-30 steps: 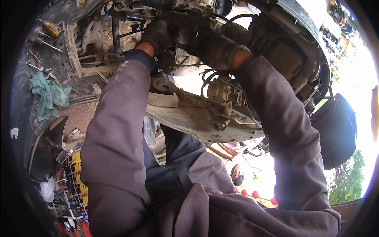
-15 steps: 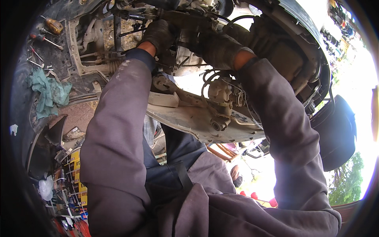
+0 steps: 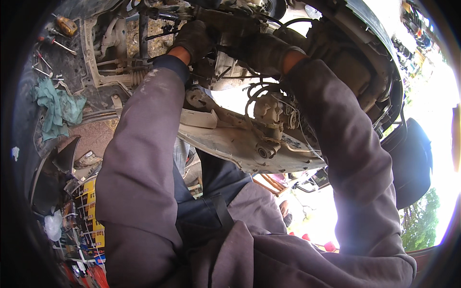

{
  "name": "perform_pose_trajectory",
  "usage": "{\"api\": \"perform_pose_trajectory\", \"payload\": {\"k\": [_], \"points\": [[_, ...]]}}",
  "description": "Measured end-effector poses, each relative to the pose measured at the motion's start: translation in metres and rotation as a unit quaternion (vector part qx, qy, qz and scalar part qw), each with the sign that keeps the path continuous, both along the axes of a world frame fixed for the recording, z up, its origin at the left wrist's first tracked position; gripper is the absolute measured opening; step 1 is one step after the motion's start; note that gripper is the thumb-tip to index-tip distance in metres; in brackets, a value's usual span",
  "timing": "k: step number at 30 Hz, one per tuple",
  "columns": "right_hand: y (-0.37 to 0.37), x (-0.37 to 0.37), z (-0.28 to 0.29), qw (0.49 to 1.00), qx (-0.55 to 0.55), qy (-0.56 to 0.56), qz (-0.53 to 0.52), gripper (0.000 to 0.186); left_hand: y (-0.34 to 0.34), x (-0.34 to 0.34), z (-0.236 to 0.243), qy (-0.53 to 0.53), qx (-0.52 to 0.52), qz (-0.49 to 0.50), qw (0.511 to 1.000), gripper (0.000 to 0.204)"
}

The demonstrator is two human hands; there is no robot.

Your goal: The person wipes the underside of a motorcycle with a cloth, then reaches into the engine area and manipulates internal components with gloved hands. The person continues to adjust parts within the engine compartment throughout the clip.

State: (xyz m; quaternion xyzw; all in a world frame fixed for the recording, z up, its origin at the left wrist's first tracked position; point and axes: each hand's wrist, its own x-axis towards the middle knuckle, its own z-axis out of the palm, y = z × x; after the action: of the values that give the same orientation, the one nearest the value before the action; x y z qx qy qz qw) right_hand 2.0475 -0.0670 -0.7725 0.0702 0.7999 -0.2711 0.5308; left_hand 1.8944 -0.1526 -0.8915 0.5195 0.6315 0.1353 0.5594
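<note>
Both my hands, in dark, dirty work gloves, are deep in a vehicle's exposed front end. My left hand (image 3: 194, 40) is curled at the left end of a dark, grimy metal part (image 3: 231, 28), its fingertips out of sight. What it grips cannot be made out. At the right side of the same part, my right hand (image 3: 269, 54) presses in; its fingers are hidden in shadow. Below the right wrist sits a pale metal unit (image 3: 269, 109) with hoses. Nearer me runs a dusty curved panel (image 3: 225, 144).
On the left ledge lie a yellow-handled screwdriver (image 3: 66, 26), a red-handled screwdriver (image 3: 63, 46), small bolts and a green rag (image 3: 56, 106). Yellow-and-black boxes (image 3: 91, 206) stand lower left. A black curved plastic piece (image 3: 412, 163) hangs at right.
My right hand and forearm have shifted slightly up and to the left. The left hand has risen a little and stays beside the dark metal part.
</note>
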Motion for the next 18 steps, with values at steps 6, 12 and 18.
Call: {"api": "perform_pose_trajectory", "payload": {"k": [6,12,18], "points": [[0.0,0.007,0.005,0.986,-0.037,0.051,-0.154,0.038,0.001,-0.001,0.002,-0.003,-0.015,0.003,1.0,0.035],[0.0,0.021,0.007,0.988,-0.035,0.069,-0.133,0.039,0.003,0.0,0.004,0.006,-0.013,-0.026,1.0,0.029],[-0.001,0.009,0.014,0.989,0.003,0.149,-0.012,0.083,0.001,0.003,-0.002,0.041,0.009,-0.061,0.997,0.026]]}}
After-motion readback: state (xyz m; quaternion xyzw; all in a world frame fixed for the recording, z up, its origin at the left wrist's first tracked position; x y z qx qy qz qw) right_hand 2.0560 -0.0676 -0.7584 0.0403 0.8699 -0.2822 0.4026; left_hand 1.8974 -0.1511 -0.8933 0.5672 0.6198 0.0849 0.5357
